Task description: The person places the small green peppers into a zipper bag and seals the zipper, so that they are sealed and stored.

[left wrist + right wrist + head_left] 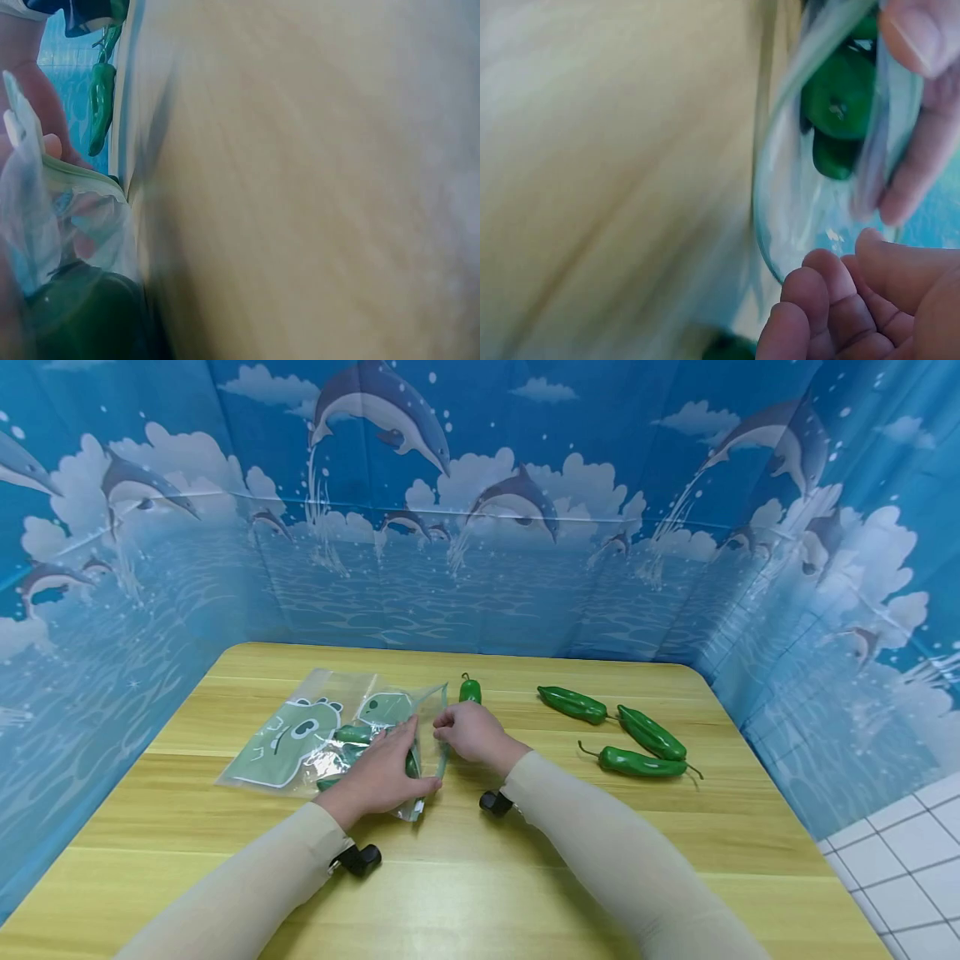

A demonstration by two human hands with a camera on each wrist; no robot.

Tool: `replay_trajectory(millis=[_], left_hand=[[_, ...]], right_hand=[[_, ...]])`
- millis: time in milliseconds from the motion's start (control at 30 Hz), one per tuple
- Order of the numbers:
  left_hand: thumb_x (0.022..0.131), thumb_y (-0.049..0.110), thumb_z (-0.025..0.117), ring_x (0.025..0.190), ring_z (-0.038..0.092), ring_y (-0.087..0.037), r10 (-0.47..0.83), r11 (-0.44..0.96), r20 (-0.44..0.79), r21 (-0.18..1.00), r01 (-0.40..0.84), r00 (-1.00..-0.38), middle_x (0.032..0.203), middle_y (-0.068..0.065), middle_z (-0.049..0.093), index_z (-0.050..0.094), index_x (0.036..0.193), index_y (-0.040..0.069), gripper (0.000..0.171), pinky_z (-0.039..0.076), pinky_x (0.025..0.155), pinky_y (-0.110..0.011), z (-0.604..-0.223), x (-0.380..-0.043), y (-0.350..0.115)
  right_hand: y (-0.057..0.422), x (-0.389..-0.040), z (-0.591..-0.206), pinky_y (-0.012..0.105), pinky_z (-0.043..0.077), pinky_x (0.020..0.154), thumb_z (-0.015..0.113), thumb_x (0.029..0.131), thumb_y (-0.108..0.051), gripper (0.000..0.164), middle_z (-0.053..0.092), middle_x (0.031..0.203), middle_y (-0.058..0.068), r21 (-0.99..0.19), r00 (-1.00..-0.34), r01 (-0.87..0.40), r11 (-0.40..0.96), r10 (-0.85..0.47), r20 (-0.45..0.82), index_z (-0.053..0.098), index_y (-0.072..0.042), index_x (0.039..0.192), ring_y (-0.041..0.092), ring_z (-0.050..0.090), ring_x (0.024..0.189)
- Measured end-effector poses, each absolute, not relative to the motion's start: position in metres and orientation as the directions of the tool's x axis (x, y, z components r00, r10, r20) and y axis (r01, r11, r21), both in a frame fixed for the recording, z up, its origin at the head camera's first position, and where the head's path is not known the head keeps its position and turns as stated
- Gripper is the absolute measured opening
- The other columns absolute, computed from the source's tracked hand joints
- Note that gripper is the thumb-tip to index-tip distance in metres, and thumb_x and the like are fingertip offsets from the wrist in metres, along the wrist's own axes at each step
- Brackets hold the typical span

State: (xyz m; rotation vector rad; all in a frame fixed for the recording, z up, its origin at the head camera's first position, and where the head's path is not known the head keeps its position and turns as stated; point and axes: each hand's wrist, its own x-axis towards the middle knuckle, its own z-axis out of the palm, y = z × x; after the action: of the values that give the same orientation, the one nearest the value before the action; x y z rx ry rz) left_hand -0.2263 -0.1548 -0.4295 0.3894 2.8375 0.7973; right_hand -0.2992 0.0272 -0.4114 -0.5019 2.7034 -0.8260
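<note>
Left hand (384, 767) presses straight-fingered on clear plastic green-printed bag (279, 745), counter (480, 893) left, seemingly steadying it open; right hand (477, 735) curls at its rim, grip unclear, glossy long green peppers (651, 733) inside and right.

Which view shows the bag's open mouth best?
The right wrist view: it looks into the bag's open mouth, with green peppers visible inside. The head view shows it obliquely, from above; the left wrist view catches only part, at the picture's left.
</note>
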Motion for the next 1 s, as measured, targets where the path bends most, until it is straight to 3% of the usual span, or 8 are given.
replay_trajectory(millis=[200,567,867,900,1000], left_hand=[[0.09,0.059,0.074,0.164,0.016,-0.035,0.284,0.824,-0.093,0.532,0.194,-0.954,0.177,-0.014,0.016,0.006,0.17,0.006,0.117,0.009,0.135,-0.053,-0.429,-0.226,-0.155],[0.09,0.058,0.075,0.164,0.016,-0.038,0.282,0.824,-0.081,0.53,0.199,-0.956,0.177,-0.014,0.016,0.008,0.169,0.004,0.117,0.008,0.135,-0.054,-0.431,-0.225,-0.156],[0.089,0.059,0.075,0.164,0.015,-0.038,0.276,0.828,-0.085,0.527,0.192,-0.957,0.177,-0.013,0.017,0.009,0.17,0.005,0.117,0.008,0.135,-0.054,-0.431,-0.224,-0.154],[0.089,0.059,0.075,0.164,0.015,-0.038,0.276,0.829,-0.085,0.526,0.193,-0.957,0.177,-0.013,0.017,0.009,0.17,0.005,0.117,0.008,0.135,-0.054,-0.43,-0.224,-0.153],[0.089,0.058,0.075,0.164,0.015,-0.038,0.28,0.829,-0.082,0.524,0.198,-0.957,0.177,-0.013,0.016,0.009,0.169,0.005,0.117,0.008,0.135,-0.053,-0.43,-0.224,-0.153]], right_hand=[[0.045,-0.3,-0.4,0.038,0.061,0.09,0.064,0.107,-0.028,0.031,0.074,0.123,0.003,-0.624,-0.923,-0.21,0.753,-0.364,-0.128,0.072,-0.012,0.132,0.02,0.07,0.109],[0.077,-0.297,-0.385,0.047,0.058,0.101,0.067,0.104,-0.033,0.046,0.066,0.143,0.004,-0.662,-0.929,-0.194,0.724,-0.353,-0.113,0.063,-0.014,0.146,0.026,0.064,0.129],[0.101,-0.298,-0.379,0.053,0.055,0.108,0.069,0.103,-0.037,0.054,0.06,0.153,0.009,-0.606,-0.932,-0.226,0.763,-0.349,-0.092,0.058,-0.017,0.152,0.032,0.057,0.14],[0.105,-0.299,-0.378,0.051,0.057,0.103,0.069,0.103,-0.038,0.056,0.059,0.154,0.011,-0.593,-0.934,-0.232,0.772,-0.347,-0.087,0.057,-0.017,0.153,0.033,0.058,0.14],[0.117,-0.3,-0.375,0.044,0.058,0.077,0.068,0.103,-0.04,0.059,0.056,0.156,0.016,-0.569,-0.939,-0.223,0.792,-0.332,-0.094,0.053,-0.02,0.156,0.037,0.072,0.113]])
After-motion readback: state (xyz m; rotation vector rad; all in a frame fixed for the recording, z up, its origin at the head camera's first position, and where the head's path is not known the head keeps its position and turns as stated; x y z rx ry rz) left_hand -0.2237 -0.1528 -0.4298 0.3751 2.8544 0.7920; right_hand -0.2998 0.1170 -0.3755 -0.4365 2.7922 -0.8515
